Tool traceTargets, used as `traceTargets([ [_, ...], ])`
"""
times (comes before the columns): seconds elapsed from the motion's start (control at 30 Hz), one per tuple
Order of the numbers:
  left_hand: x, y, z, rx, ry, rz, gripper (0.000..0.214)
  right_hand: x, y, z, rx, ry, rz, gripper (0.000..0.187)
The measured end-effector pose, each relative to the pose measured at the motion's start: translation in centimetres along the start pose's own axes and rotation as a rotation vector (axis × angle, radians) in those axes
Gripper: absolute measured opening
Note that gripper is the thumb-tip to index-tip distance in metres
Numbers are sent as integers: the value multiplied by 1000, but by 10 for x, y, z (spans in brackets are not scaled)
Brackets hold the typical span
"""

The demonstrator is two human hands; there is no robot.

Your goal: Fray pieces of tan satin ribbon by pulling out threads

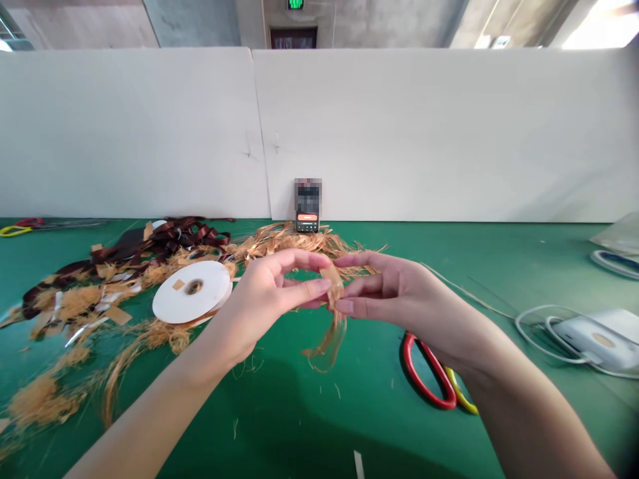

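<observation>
Between my two hands, above the green table, is a short piece of tan ribbon [333, 283] with loose frayed threads hanging from its lower end. My left hand [279, 283] pinches it from the left between thumb and fingers. From the other side, my right hand [382, 286] pinches the same ribbon, its thumb near the start of the fringe. Below my right forearm lie scissors with red and yellow handles [430, 376], partly hidden by the arm. Left of my left hand is a white ribbon spool [192, 291].
Tan frayed ribbon strips [284, 241] lie behind my hands. Dark brown ribbon [164, 246] is heaped at the left, with a second pair of scissors [30, 226] beyond. A phone [307, 206] leans on the white partition [424, 133]. A white device with cable [599, 339] sits right.
</observation>
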State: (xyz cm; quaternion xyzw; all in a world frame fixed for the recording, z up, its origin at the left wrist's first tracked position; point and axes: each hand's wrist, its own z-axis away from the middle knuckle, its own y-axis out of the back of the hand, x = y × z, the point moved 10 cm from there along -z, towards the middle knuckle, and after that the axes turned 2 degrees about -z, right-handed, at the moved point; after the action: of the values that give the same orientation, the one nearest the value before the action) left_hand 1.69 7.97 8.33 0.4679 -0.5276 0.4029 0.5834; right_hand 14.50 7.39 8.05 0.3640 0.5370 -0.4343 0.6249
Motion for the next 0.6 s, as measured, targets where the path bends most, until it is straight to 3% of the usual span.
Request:
traceTargets([
  [0.2,-2,0,1,-2,52,0,45,-7,8,4,16,19,38,47],
  [0.43,-2,-7,8,-111,93,86,46,-7,11,6,15,-29,116,53],
  [0.6,0,-3,10,-103,87,67,45,-7,12,6,21,-43,125,56],
])
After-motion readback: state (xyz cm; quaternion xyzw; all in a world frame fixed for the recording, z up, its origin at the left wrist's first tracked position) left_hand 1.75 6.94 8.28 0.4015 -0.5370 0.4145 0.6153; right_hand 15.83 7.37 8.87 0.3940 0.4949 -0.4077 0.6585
